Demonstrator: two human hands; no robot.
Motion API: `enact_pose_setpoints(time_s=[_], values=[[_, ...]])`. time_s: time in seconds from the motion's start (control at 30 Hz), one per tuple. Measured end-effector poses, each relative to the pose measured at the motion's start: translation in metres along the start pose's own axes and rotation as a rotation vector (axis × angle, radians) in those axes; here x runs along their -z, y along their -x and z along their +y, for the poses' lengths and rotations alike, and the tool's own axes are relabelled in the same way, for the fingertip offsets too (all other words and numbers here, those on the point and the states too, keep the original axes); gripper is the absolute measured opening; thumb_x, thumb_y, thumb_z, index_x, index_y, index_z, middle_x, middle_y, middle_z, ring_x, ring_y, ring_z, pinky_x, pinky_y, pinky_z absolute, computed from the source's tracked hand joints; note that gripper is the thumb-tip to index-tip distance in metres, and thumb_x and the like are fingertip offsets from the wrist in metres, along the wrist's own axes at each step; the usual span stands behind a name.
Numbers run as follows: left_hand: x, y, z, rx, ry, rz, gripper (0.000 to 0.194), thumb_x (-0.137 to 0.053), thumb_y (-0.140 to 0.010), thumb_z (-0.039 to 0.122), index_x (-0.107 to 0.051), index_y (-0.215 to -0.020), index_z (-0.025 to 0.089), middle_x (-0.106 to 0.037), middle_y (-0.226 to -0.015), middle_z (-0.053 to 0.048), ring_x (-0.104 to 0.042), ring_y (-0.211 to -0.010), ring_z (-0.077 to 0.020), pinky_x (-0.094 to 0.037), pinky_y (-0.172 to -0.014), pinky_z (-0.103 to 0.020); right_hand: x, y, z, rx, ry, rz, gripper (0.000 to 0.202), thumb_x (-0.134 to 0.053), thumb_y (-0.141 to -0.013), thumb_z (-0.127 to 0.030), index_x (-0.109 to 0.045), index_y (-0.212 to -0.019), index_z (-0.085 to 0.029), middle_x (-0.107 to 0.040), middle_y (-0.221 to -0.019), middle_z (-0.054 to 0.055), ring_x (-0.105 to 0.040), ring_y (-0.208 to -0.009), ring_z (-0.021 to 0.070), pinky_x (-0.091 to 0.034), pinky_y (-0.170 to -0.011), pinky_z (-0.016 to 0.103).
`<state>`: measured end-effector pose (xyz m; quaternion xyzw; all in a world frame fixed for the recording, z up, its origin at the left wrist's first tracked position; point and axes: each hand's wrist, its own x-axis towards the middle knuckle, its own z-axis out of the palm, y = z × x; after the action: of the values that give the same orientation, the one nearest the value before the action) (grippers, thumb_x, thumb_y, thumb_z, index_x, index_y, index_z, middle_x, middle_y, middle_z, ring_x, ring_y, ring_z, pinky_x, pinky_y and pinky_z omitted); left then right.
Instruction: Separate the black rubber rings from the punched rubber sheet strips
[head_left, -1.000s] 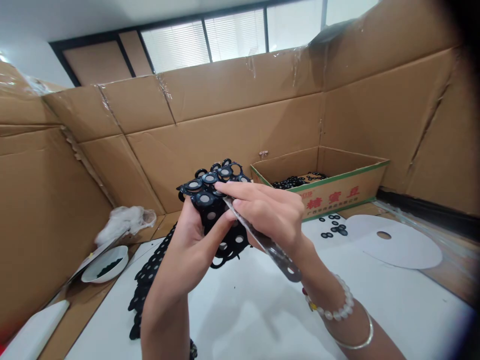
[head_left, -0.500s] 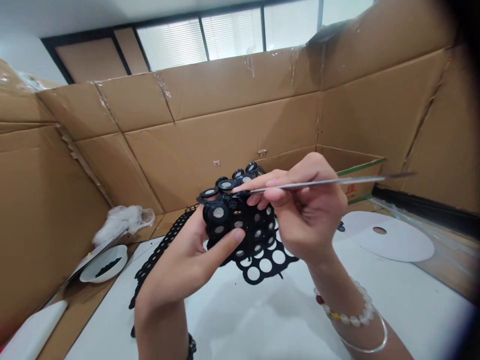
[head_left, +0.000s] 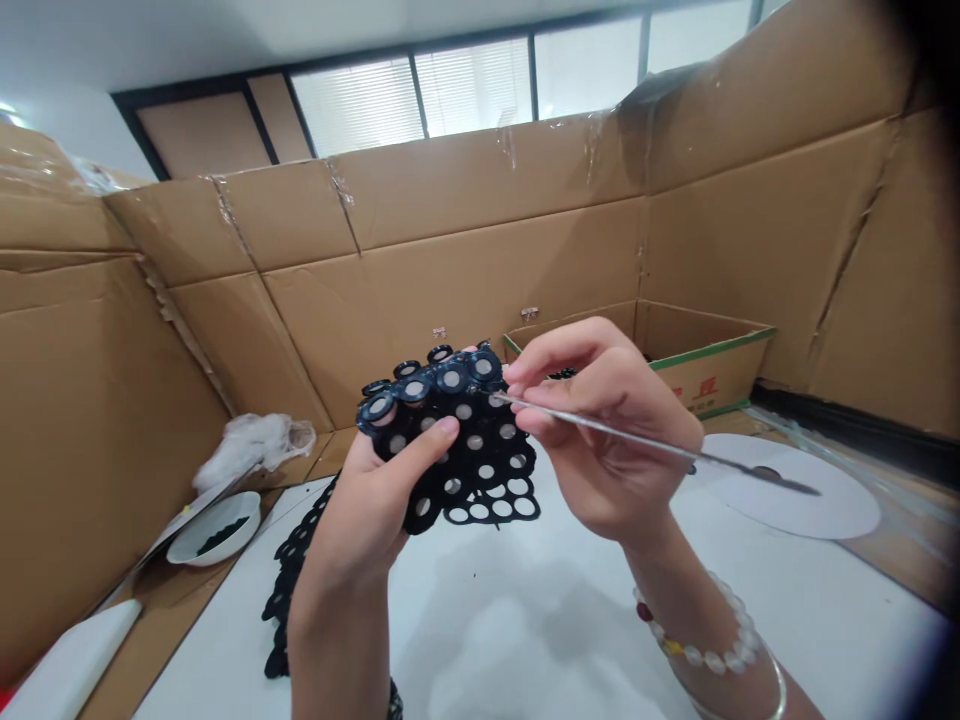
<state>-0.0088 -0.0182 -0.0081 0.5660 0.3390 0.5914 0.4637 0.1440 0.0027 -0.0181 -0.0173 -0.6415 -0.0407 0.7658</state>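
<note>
My left hand (head_left: 367, 510) grips a black sheet of joined rings (head_left: 484, 440) from its left side, thumb lying across the front. The sheet is bent over, and pale discs show in its holes. Raised glossy black rings (head_left: 452, 378) line its upper edge. In a pinch, my right hand (head_left: 607, 430) holds a thin metal-looking stick (head_left: 607, 428) with a dark tapered rear end. Its front tip is at the sheet's right edge; whether it touches cannot be told. Below hangs or lies a black lattice with open holes (head_left: 499, 505).
Another black ringed strip (head_left: 289, 580) lies left on the white board (head_left: 480, 640). Further left are a white bowl (head_left: 251, 525) with dark pieces and a clear plastic bag (head_left: 251, 445). A white oval palette (head_left: 817, 510) and cardboard box (head_left: 720, 360) stand right; cardboard walls surround the table.
The ringed sheet has turned to show more of its front and shifted left. My right hand has lowered slightly, and the stick's rear end now tilts downward.
</note>
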Motion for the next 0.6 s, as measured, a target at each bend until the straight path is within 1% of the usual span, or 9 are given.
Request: enact_pose_setpoints(time_s=[0.07,0.13,0.17,0.3,0.4,0.5,0.6], values=[[-0.003,-0.001,0.003,-0.034,0.032,0.042,0.016,-0.078,-0.077,0.024,-0.076,-0.091,0.019,-0.078,-0.095,-0.006,-0.073,-0.094,-0.0271,-0.061,-0.079,-0.033,0.001,-0.001,0.000,0.022,0.045,-0.064,0.016,-0.068,-0.081,-0.005,-0.059,-0.074,-0.017,-0.067,-0.081,0.006,-0.066,-0.077,0.0154,-0.059,-0.065,0.028],[-0.007,0.000,0.005,-0.095,0.055,0.030,0.007,-0.078,-0.075,0.020,-0.075,-0.081,0.019,-0.078,-0.092,-0.004,-0.073,-0.095,-0.0261,-0.061,-0.079,-0.030,-0.001,0.000,-0.001,0.028,0.055,-0.113,0.016,-0.068,-0.081,-0.004,-0.059,-0.074,-0.017,-0.069,-0.081,0.006,-0.067,-0.078,0.0157,-0.059,-0.065,0.028],[-0.009,0.000,0.006,-0.126,0.062,0.015,0.006,-0.078,-0.075,0.019,-0.075,-0.080,0.019,-0.078,-0.092,-0.004,-0.072,-0.097,-0.0258,-0.060,-0.081,-0.030,-0.002,0.002,-0.001,0.036,0.058,-0.124,0.016,-0.067,-0.081,-0.003,-0.060,-0.076,-0.016,-0.071,-0.082,0.007,-0.067,-0.078,0.0156,-0.060,-0.067,0.029],[-0.010,0.002,0.008,-0.205,0.030,-0.001,0.007,-0.074,-0.081,0.018,-0.076,-0.087,0.021,-0.077,-0.102,-0.004,-0.070,-0.104,-0.0245,-0.057,-0.090,-0.032,-0.006,0.009,0.000,0.107,0.091,-0.135,0.017,-0.064,-0.082,0.002,-0.064,-0.084,-0.015,-0.074,-0.091,0.008,-0.070,-0.081,0.0159,-0.062,-0.075,0.032],[-0.005,0.001,0.006,-0.227,0.013,-0.001,0.011,-0.073,-0.082,0.017,-0.077,-0.091,0.022,-0.076,-0.107,-0.003,-0.068,-0.108,-0.0232,-0.055,-0.095,-0.032,-0.005,0.011,-0.001,0.092,0.148,-0.146,0.014,-0.068,-0.084,-0.005,-0.065,-0.088,-0.018,-0.074,-0.095,0.004,-0.071,-0.085,0.0155,-0.063,-0.078,0.030],[-0.001,0.000,0.004,-0.242,0.019,-0.029,0.015,-0.071,-0.084,0.015,-0.077,-0.096,0.024,-0.075,-0.108,-0.002,-0.067,-0.109,-0.0217,-0.054,-0.096,-0.031,-0.005,0.012,-0.003,0.064,0.173,-0.146,0.015,-0.068,-0.085,-0.005,-0.064,-0.088,-0.019,-0.072,-0.094,0.003,-0.072,-0.087,0.0155,-0.063,-0.076,0.028],[-0.001,0.000,0.004,-0.243,0.020,-0.053,0.017,-0.071,-0.084,0.014,-0.077,-0.097,0.024,-0.076,-0.106,-0.001,-0.068,-0.107,-0.0215,-0.055,-0.093,-0.031,-0.008,0.013,-0.001,0.101,0.171,-0.151,0.014,-0.067,-0.085,-0.004,-0.064,-0.086,-0.017,-0.072,-0.093,0.005,-0.071,-0.085,0.0155,-0.063,-0.074,0.029]])
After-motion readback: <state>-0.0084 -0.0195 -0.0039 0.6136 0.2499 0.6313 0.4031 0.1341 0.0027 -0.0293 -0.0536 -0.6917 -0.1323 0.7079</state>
